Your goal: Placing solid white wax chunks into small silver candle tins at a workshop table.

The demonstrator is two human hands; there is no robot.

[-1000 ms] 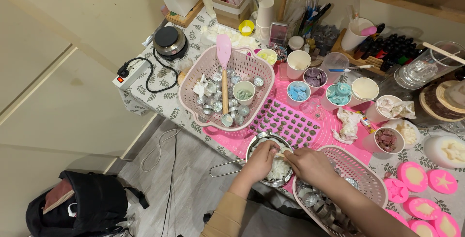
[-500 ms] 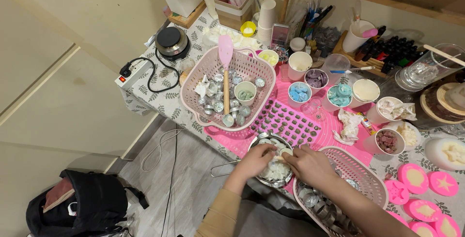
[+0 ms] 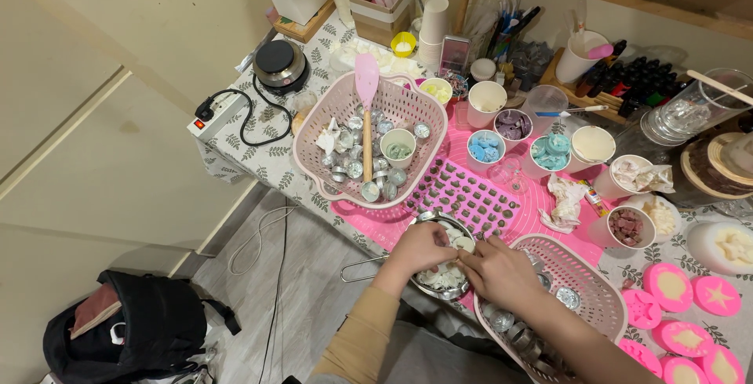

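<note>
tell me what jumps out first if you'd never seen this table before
The bright pink mat in the middle of the crowded table grabs the eye, studded with rows of small dark pieces. At its near edge, the left hand and right hand meet over a metal bowl of pale pieces. Behind them to the left sits a pink basket of small metal cups with a pink spatula across it.

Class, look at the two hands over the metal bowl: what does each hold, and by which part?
Both the left hand and right hand reach into the metal bowl of white pieces. The fingers are hidden, so any hold cannot be told.
</note>
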